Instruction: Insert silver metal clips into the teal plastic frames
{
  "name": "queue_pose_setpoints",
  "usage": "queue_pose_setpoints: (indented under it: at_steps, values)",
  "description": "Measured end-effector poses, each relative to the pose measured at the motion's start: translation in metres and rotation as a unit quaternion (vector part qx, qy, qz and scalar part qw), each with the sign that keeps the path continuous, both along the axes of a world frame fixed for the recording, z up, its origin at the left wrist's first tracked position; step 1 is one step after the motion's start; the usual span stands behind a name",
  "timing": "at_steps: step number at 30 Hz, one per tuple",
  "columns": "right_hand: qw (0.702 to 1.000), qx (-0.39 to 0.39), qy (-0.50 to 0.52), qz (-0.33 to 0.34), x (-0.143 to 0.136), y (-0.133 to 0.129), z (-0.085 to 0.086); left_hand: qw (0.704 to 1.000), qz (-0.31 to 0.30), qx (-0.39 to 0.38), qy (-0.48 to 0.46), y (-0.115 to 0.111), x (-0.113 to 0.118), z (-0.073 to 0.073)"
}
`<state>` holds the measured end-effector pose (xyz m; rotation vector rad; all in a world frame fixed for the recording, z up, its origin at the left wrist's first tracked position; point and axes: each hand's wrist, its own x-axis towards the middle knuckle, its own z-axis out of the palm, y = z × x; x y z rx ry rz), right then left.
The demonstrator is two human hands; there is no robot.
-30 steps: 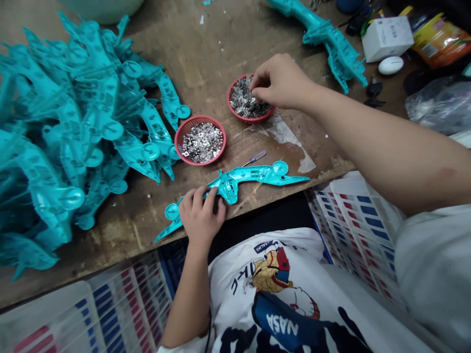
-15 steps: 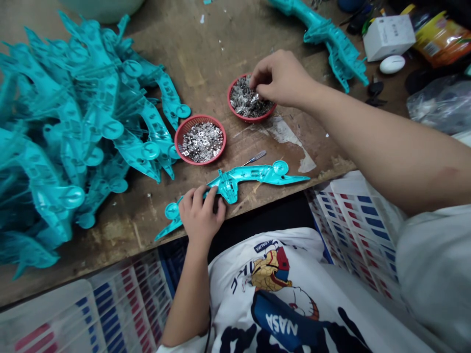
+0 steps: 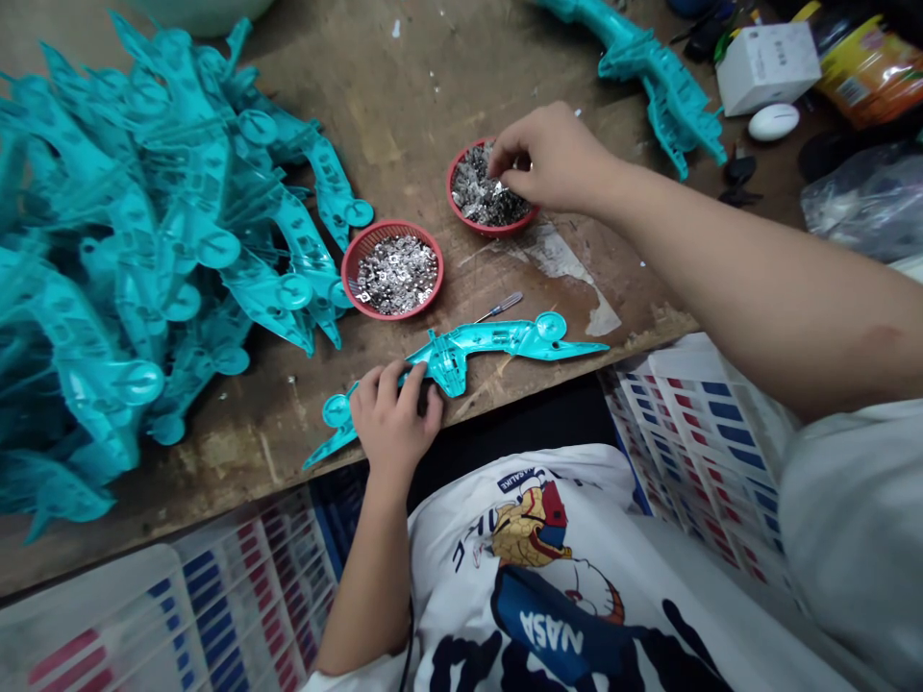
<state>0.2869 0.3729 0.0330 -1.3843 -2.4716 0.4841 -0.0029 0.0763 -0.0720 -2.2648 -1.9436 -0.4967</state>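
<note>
A turquoise plastic bow-shaped part [image 3: 497, 338] lies along the table's front edge, ribbed inner side up, with a round disc near each end. My left hand [image 3: 395, 413] is closed over its left half, the fingers curled across it and holding it against the wood. Over the far red basket [image 3: 493, 229], my right hand [image 3: 552, 159] pinches down among small shiny metal pieces [image 3: 472, 187]. Its fingertips are partly hidden, so what they grip cannot be made out. A nearer red basket [image 3: 393, 233] contains small silvery metal pieces [image 3: 396, 276]. Behind the bow part rests a small screwdriver [image 3: 503, 306].
A large heap of turquoise bow parts [image 3: 144, 221] covers the left of the table. Another turquoise piece [image 3: 641, 67] lies at the back right, near a white box [image 3: 768, 67] and a white oval object [image 3: 773, 122]. Plastic crates [image 3: 699, 432] stand below the front edge.
Both hands keep nearly the same places. The right hand's fingers still dip into the far basket, and the whole view has shifted very slightly.
</note>
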Motion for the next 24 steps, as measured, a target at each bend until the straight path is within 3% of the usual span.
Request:
queue_pose_setpoints:
  at_steps: [8,16,20,24]
  values:
    - [0.992,-0.007,-0.093,0.080,-0.002,0.002,-0.014,1.000,-0.004,0.002,0.004,0.000,0.000,0.000]
    - [0.996,-0.012,-0.078,0.030,-0.009,-0.008,-0.011,1.000,-0.002,0.000,0.003,-0.001,0.001,0.001]
    - [1.000,0.011,-0.013,-0.007,-0.006,-0.005,-0.010,0.999,0.034,0.006,-0.023,-0.002,0.001,-0.003]
    - [0.997,0.048,0.033,-0.048,-0.004,-0.007,0.001,0.997,0.066,-0.003,-0.049,-0.003,0.001,-0.005]
